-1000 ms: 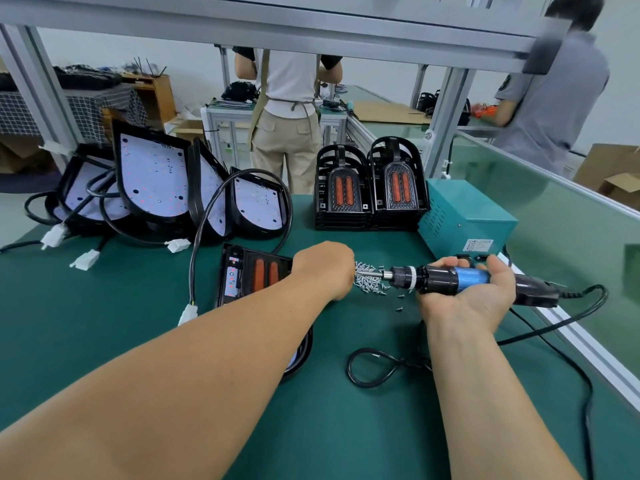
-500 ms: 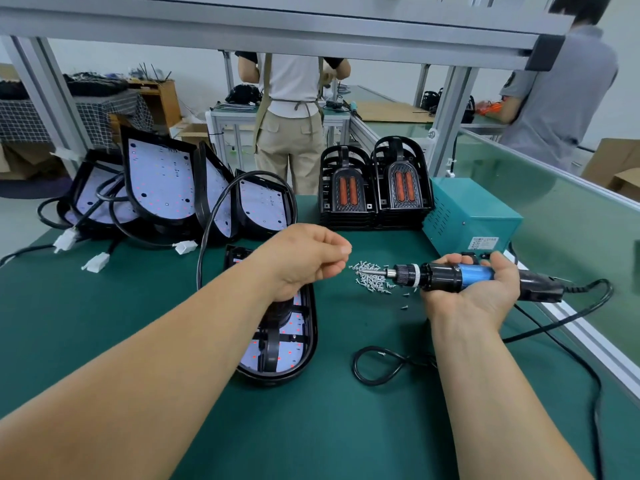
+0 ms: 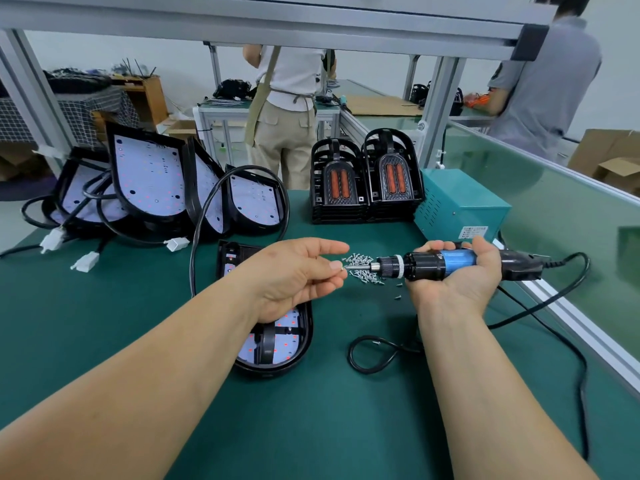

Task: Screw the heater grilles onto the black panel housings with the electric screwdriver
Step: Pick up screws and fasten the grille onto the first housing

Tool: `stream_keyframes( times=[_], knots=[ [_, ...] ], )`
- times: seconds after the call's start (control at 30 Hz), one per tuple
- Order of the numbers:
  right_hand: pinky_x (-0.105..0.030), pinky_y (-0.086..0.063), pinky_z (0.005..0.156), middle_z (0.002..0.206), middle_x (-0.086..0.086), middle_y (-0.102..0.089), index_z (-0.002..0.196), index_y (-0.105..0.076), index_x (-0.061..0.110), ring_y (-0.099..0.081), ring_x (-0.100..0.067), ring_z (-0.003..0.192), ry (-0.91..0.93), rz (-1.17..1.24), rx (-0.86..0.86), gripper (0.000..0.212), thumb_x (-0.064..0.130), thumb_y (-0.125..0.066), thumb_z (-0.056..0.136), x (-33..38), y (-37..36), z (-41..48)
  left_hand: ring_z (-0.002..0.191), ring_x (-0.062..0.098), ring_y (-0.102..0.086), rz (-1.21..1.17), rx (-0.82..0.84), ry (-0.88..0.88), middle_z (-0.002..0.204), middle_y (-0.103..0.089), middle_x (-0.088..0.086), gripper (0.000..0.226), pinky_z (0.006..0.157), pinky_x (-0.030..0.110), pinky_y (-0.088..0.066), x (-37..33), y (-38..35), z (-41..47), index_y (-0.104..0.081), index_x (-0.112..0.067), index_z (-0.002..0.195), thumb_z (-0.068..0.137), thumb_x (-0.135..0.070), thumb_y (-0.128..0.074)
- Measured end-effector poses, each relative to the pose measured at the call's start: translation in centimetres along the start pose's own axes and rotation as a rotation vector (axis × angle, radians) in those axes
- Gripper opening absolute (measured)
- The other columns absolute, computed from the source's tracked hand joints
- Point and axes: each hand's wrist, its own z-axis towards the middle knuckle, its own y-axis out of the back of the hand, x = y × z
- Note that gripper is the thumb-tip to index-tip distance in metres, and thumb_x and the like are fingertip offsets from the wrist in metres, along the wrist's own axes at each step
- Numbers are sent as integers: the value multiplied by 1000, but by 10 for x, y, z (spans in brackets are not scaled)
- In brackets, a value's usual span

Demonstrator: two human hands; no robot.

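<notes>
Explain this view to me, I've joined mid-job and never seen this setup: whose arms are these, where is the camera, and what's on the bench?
There is no machine here. A person works with bare hands, and the single picture comes from a camera worn on their head, looking forward and down. The right hand grips the electric screwdriver, held sideways with its bit pointing left. The left hand pinches what looks like one small screw at the bit's tip, above a loose pile of screws on the green table. Under the left wrist lies one black panel housing. More housings lean at the far left. Stacked heater grilles stand at the back, beside a teal box.
</notes>
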Motion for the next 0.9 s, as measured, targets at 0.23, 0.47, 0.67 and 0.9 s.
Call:
stream_keyframes(
  times=[0.23, 0.47, 0.67, 0.9],
  knots=[
    [-22, -51, 54, 51, -1, -55, 76, -50, 15, -54, -18, 40, -2, -3, 18, 19, 20, -68, 83, 0, 1, 1, 54, 5, -64, 0, -40, -12, 67, -67, 2, 23, 53, 12, -53, 2, -1, 2, -61, -17, 109, 97, 2, -55],
    [-22, -47, 62, 56, 1, -54, 77, -50, 17, -54, -17, 46, -2, -36, 47, 19, 22, -67, 83, -1, 3, 1, 54, 6, -64, -11, -52, -11, 63, -69, 2, 22, 51, 13, -52, 4, 1, 5, -55, -15, 109, 96, 2, -57],
    [-22, -49, 55, 56, 0, -55, 83, -51, 16, -54, -18, 45, -11, -24, 45, 18, 22, -68, 83, -1, 2, -2, 53, 7, -64, -11, -86, -13, 68, -67, 6, 25, 50, 14, -51, 5, 1, 7, -52, -14, 113, 95, 2, -58],
    [-21, -50, 57, 53, 0, -55, 80, -51, 16, -54, -17, 43, -5, -30, 39, 19, 21, -68, 84, -1, 1, -3, 54, 7, -65, 8, -82, -7, 62, -69, 3, 26, 50, 14, -51, 6, 2, 8, -53, -16, 110, 93, 3, -61]
  ],
)
